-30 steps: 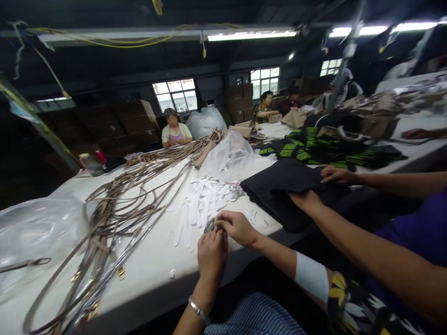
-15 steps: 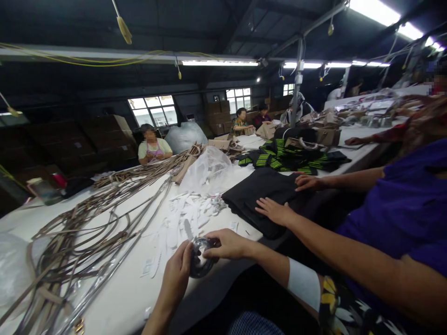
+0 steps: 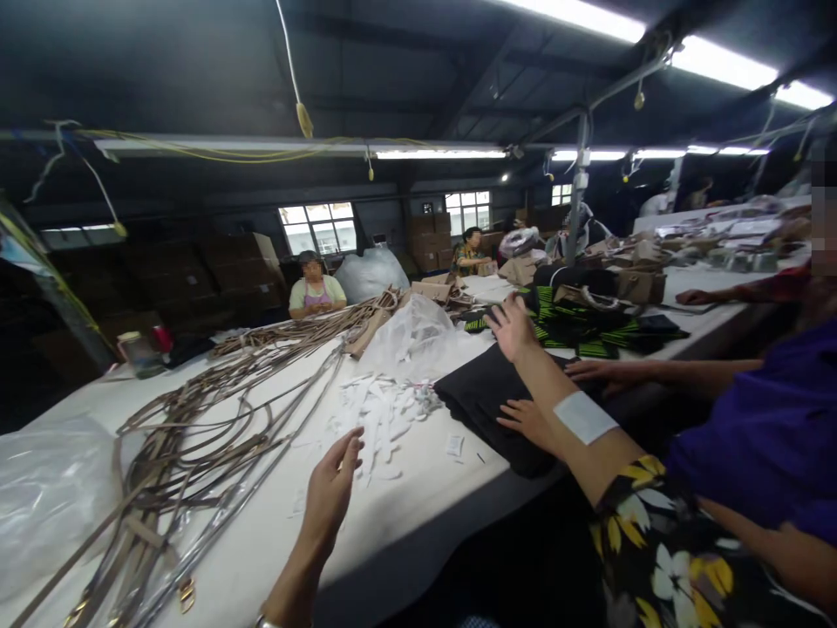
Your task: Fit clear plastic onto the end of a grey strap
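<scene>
My left hand [image 3: 332, 493] hovers over the near part of the white table, palm turned inward, fingers bent slightly and a gap between thumb and forefinger. Nothing shows in it. Stretched far forward, my right hand [image 3: 513, 326] has its fingers apart above the folded black cloth [image 3: 474, 379], near the black-and-green striped fabric [image 3: 575, 318]; I see nothing held in it. White strips [image 3: 376, 419] lie spread beyond my left hand, with a small white label [image 3: 454, 446] to their right. The round dark object from before is out of sight.
A co-worker in purple [image 3: 751, 410] sits close on my right, hands on the black cloth. Long brown straps [image 3: 196, 419] cover the table's left side beside clear plastic [image 3: 52, 497]. A translucent bag [image 3: 415, 336] lies behind the strips. Another person [image 3: 317, 292] sits opposite.
Both hands held a round dark object together; now they are apart without it. My right hand has moved forward and right, over the black cloth. The view has tilted up slightly.
</scene>
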Available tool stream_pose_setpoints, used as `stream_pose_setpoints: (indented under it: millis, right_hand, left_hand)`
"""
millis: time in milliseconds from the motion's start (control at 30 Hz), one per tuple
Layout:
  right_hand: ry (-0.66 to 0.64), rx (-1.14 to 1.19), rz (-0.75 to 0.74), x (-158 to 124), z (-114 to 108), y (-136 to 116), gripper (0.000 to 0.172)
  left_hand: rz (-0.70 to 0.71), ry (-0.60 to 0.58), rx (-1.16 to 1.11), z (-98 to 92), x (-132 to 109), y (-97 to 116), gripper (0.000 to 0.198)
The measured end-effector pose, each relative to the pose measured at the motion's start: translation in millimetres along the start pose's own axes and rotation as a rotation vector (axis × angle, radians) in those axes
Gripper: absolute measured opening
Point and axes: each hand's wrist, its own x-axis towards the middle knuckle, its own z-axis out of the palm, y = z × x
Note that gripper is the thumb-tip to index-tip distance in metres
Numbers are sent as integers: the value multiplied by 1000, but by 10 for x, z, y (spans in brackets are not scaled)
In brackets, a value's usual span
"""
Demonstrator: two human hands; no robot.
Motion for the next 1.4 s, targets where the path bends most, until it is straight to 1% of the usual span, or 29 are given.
stream_pose_setpoints:
  millis: [33, 100, 200, 267, 333, 433, 500, 567, 667, 733, 767, 833, 900, 1000, 1033, 1100, 1133, 1233, 1267, 1300, 1400]
  right_hand:
    - [15, -12, -15, -26, 38, 31, 55]
    - [-28, -52, 9, -222, 198, 237, 53]
    - [-205, -119, 128, -734, 538, 686, 37]
    - [-343, -150, 217, -1101, 726, 915, 30]
    - [-486, -173, 286, -1395, 834, 1081, 27]
    - [-712, -237, 348, -1675, 894, 1315, 26]
    - [-845, -384, 315, -1805, 901, 1470, 31]
    - [-886, -503, 235, -1906, 891, 1594, 33]
    - [-846, -587, 160, -1983, 853, 1680, 33]
    - [-834, -600, 157, -1998, 827, 1668, 33]
    - [-831, -590, 157, -2005, 821, 1645, 33]
    - [-817, -538, 165, -2035, 837, 1578, 34]
    - [-813, -474, 181, -2096, 914, 1496, 36]
    - [-866, -379, 186, -2223, 1160, 1366, 36]
    - [-893, -342, 174, -2267, 1269, 1324, 36]
    - [-937, -254, 143, -2351, 1505, 1244, 41]
    - [-953, -207, 129, -2390, 1619, 1206, 44]
    - [-998, -75, 143, -2503, 1882, 1107, 54]
    - [-1024, -35, 179, -2541, 1931, 1080, 54]
    - [-1052, 11, 237, -2581, 1958, 1058, 51]
    - [-1116, 220, 517, -2702, 1935, 1029, 38]
  left_hand:
    - [-4, 26, 61, -82, 3, -86, 51]
    - [4, 87, 205, -249, 20, -289, 47]
    - [6, 173, 448, -525, -7, -546, 39]
    - [6, 214, 648, -728, -82, -632, 35]
    - [-5, 230, 879, -926, -161, -665, 35]
    - [-115, 283, 1021, -1188, -232, -679, 33]
    - [-191, 322, 1075, -1331, -257, -686, 34]
    - [-273, 325, 1102, -1448, -271, -702, 31]
    - [-387, 272, 1078, -1580, -253, -731, 16]
    - [-419, 235, 1019, -1645, -208, -723, 9]
    - [-418, 224, 977, -1670, -176, -701, 8]
    - [-394, 211, 867, -1703, -105, -611, 12]
    - [-355, 195, 719, -1707, -40, -463, 20]
    - [-285, 151, 467, -1650, 6, -161, 33]
    - [-262, 135, 405, -1617, 5, -49, 34]
    - [-224, 112, 232, -1535, -23, 176, 29]
    - [-211, 103, 81, -1489, -48, 284, 25]
    - [-201, 113, -497, -1356, -149, 553, 13]
    - [-202, 131, -646, -1319, -186, 615, 12]
    - [-199, 153, -734, -1290, -223, 659, 11]
    - [-142, 221, -831, -1259, -326, 688, 11]
